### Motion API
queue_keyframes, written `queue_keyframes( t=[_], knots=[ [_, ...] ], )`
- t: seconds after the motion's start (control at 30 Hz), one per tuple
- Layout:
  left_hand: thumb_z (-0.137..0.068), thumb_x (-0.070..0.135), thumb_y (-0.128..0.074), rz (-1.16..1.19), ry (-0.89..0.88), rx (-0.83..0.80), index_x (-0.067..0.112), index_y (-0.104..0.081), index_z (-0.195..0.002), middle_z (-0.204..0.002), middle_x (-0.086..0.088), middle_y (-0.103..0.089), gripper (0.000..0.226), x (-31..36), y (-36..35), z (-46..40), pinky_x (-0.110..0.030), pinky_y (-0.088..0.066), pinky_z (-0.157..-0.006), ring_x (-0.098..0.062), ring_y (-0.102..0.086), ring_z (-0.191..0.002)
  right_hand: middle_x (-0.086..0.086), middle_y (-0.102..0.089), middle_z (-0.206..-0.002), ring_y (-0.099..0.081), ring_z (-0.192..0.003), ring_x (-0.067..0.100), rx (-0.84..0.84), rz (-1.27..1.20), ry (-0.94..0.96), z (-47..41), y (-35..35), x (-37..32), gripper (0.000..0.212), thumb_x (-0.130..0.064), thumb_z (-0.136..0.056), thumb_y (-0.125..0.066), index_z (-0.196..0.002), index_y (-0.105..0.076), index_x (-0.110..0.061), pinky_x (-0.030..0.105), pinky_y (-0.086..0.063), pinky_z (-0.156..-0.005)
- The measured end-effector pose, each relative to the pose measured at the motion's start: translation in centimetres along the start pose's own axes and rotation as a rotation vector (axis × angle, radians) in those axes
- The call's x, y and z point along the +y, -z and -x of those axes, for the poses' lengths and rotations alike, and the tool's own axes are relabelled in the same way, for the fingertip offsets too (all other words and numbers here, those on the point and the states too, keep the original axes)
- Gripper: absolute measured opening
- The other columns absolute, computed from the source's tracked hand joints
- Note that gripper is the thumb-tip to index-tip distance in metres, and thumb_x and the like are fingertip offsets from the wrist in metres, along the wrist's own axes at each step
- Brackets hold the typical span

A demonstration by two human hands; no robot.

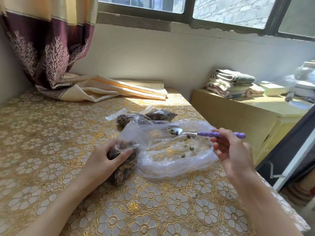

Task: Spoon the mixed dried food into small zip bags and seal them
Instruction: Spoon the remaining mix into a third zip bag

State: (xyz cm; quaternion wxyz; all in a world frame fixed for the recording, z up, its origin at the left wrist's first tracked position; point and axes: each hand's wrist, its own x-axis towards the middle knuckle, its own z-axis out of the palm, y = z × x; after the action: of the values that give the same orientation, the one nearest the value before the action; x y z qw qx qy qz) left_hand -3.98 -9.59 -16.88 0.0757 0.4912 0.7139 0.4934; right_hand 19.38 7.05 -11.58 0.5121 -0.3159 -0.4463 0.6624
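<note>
left hand (109, 156): gripping a small zip bag (125, 165) near its top, fingers and thumb curling round it; bag is resting on the table (42, 133), stuffed with dark dried food, mouth facing the big bag
right hand (229, 149): pinching the purple handle of a spoon (192, 132), thumb and fingers closing on the handle's middle; remaining fingers curling loosely underneath
spoon: hovering over the big bag, metal bowl pointing left, carrying a few green and dark bits
big bag (172, 150): clear plastic, lying open and crumpled on the table between both hands, touching the small zip bag on its left edge; only scattered crumbs and a few green seeds sitting inside
filled bags (144, 117): two small zip bags of dark mix lying just behind the big bag, side by side; whether they are sealed is too unclear to tell
table: wearing a gold floral cover, sun falling across the far right part
curtain (49, 48): maroon and cream, hanging at far left, its end spilling onto the table
cabinet (247, 114): yellow, standing right of the table, folded towels (230, 82) stacked on top
window (204, 11): running along the wall above
</note>
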Motion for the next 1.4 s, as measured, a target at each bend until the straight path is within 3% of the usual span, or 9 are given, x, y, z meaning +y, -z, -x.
queue_keyframes(
  t=[0.13,0.33,0.47,0.6,0.87,1.03,1.13,1.27,1.4],
  knots=[
    [-0.066,0.059,-0.06,0.039,-0.012,0.011,0.039,-0.063,-0.085,-0.05,0.004,-0.04,0.027,0.0,0.0,0.1,-0.011,-0.029,-0.047,-0.007,-0.037,-0.046,0.007,-0.061,-0.058,-0.051,-0.045,0.009,-0.188,-0.01,0.052,1.0,-3.0,-0.7,0.021,-0.008,-0.091,-0.053,-0.078,-0.066,0.0,0.015,-0.038,-0.039],
    [-0.063,0.061,-0.059,0.062,0.028,0.017,0.041,-0.063,-0.085,-0.051,0.006,-0.042,0.03,-0.1,0.0,0.0,-0.012,-0.031,-0.046,-0.005,-0.038,-0.046,0.011,-0.072,-0.074,-0.053,-0.052,0.014,-0.481,0.147,0.21,2.5,-5.9,-0.2,0.022,-0.004,-0.091,-0.052,-0.078,-0.07,-0.005,0.019,-0.043,-0.042],
    [-0.063,0.059,-0.059,0.125,0.083,0.009,0.054,-0.061,-0.085,-0.07,0.002,-0.063,0.023,0.2,0.1,0.0,-0.025,-0.05,-0.062,-0.013,-0.06,-0.065,0.011,-0.073,-0.079,-0.056,-0.056,0.016,-0.583,0.227,0.255,2.5,-6.1,0.4,0.017,0.004,-0.09,-0.051,-0.091,-0.068,-0.001,0.022,-0.046,-0.047],
    [-0.065,0.05,-0.065,0.247,0.136,0.079,0.042,-0.066,-0.09,-0.086,-0.005,-0.07,0.026,0.5,0.2,0.0,-0.027,-0.053,-0.064,-0.017,-0.066,-0.079,0.022,-0.071,-0.087,-0.056,-0.059,0.017,-0.601,0.117,0.238,1.8,-5.7,0.2,0.016,-0.002,-0.088,-0.054,-0.091,-0.069,-0.003,0.022,-0.046,-0.049],
    [-0.065,0.038,-0.077,0.578,0.178,0.167,0.033,-0.064,-0.099,-0.096,0.011,-0.071,0.037,1.7,1.3,0.0,-0.028,-0.051,-0.076,-0.008,-0.066,-0.093,0.009,-0.064,-0.07,-0.053,-0.053,0.01,-0.33,-0.124,0.104,-0.5,-4.5,-0.2,0.027,-0.012,-0.094,-0.047,-0.08,-0.069,-0.006,0.018,-0.044,-0.046],
    [-0.066,0.039,-0.077,0.536,0.154,0.176,0.019,-0.067,-0.092,-0.094,0.015,-0.071,0.034,2.1,1.2,0.0,-0.021,-0.041,-0.081,0.002,-0.064,-0.091,0.006,-0.06,-0.064,-0.049,-0.045,0.008,-0.07,0.073,0.177,-2.7,-2.4,-0.2,0.026,-0.017,-0.095,-0.049,-0.078,-0.066,-0.008,0.017,-0.039,-0.044],
    [-0.063,0.039,-0.068,0.639,0.194,0.269,0.018,-0.073,-0.083,-0.089,0.0,-0.073,0.03,2.0,1.3,0.0,-0.028,-0.042,-0.087,-0.008,-0.064,-0.097,0.01,-0.061,-0.066,-0.047,-0.047,0.01,0.065,0.219,0.225,-3.7,-0.4,0.2,0.025,-0.016,-0.094,-0.05,-0.076,-0.065,-0.007,0.018,-0.038,-0.043],
    [-0.068,0.03,-0.069,0.652,0.211,0.322,0.014,-0.074,-0.068,-0.089,0.0,-0.071,0.016,1.9,1.2,-0.1,-0.04,-0.035,-0.103,-0.021,-0.057,-0.111,-0.003,-0.062,-0.05,-0.05,-0.044,0.008,0.219,0.372,0.291,-4.1,2.3,1.0,0.029,-0.024,-0.093,-0.054,-0.072,-0.065,-0.008,0.014,-0.039,-0.039],
    [-0.07,0.035,-0.063,0.574,0.179,0.243,0.012,-0.072,-0.072,-0.091,0.005,-0.073,0.024,2.0,0.9,0.0,-0.024,-0.039,-0.092,-0.002,-0.063,-0.097,0.002,-0.064,-0.055,-0.054,-0.046,0.012,0.269,0.478,0.324,-4.1,4.0,2.1,0.033,-0.026,-0.093,-0.054,-0.072,-0.067,-0.005,0.017,-0.042,-0.04]
  ],
)
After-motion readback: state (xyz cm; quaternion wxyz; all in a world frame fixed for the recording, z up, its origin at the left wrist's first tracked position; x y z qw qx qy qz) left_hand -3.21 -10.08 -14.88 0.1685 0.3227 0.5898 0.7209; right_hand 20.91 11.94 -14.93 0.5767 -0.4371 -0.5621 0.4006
